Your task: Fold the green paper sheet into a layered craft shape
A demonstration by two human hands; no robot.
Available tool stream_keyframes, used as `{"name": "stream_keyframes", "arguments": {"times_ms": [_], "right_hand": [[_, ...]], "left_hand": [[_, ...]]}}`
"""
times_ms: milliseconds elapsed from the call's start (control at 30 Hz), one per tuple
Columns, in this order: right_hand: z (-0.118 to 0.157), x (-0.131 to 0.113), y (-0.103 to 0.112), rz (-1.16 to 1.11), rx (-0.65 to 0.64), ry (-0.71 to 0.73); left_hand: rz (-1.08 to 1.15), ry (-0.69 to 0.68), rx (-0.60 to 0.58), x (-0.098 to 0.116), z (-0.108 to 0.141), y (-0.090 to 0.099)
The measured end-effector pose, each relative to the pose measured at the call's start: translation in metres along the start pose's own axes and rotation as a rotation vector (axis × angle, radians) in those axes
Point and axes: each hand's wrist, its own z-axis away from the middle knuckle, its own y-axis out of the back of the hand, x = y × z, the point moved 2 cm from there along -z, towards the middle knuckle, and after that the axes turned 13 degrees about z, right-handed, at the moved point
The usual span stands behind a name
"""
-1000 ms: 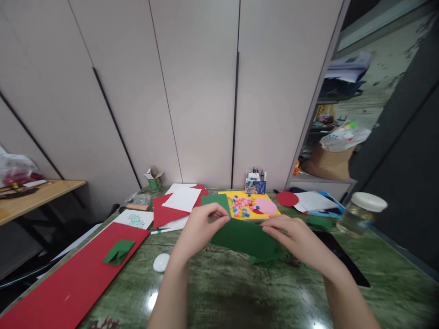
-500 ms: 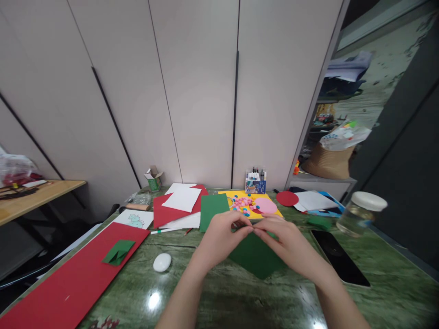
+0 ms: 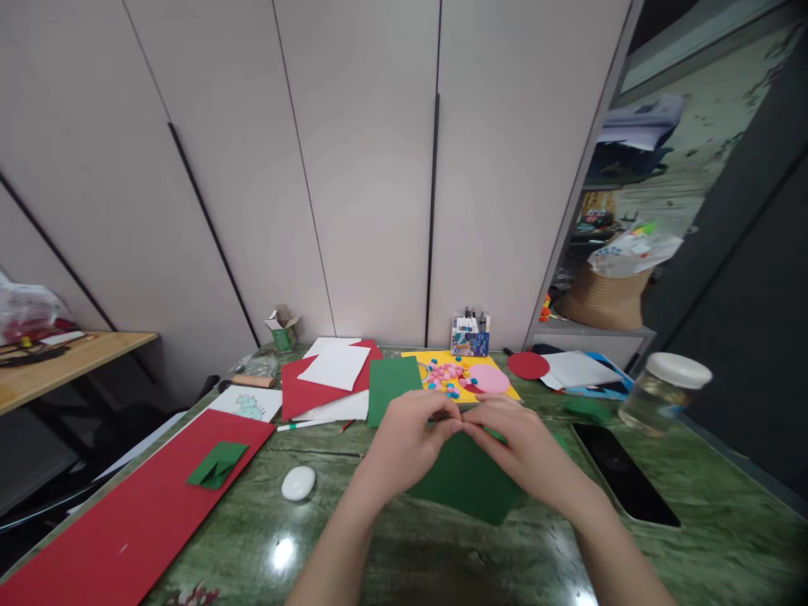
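A dark green sheet of paper (image 3: 470, 478) hangs at a slant under my two hands, its top edge pinched between fingertips. My left hand (image 3: 413, 438) holds it with thumb and index finger together. Touching it at the fingertips, my right hand (image 3: 514, 433) pinches the same sheet. The fingers hide the part of the paper that they grip. Just behind my left hand lies a flat green sheet (image 3: 391, 379). Beyond my hands, pink and blue pom-poms (image 3: 445, 376) rest on yellow paper (image 3: 510, 390).
Left are a long red sheet (image 3: 139, 505) with a folded green piece (image 3: 219, 465), and a white oval object (image 3: 299, 483). Right are a phone (image 3: 624, 473) and a lidded jar (image 3: 662, 394). A pen box (image 3: 470, 337) stands at the back.
The green sheet under my hands has turned slightly, its lower corner shifting right. Both hands have moved a little to the left and still pinch it.
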Motion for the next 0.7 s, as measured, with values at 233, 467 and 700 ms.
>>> {"name": "stream_keyframes", "arguments": {"times_ms": [233, 467, 700], "right_hand": [[-0.0009, 0.0037, -0.0024, 0.049, 0.022, -0.009], [-0.0002, 0.0033, -0.0044, 0.065, -0.006, -0.020], [-0.0002, 0.0056, -0.0054, 0.118, -0.009, 0.021]], "left_hand": [[0.022, 0.028, 0.002, -0.0026, -0.0012, -0.0001], [-0.118, 0.007, 0.031, -0.0070, -0.0009, 0.0025], [-0.190, -0.027, 0.007, -0.0051, -0.0004, 0.0016]]}}
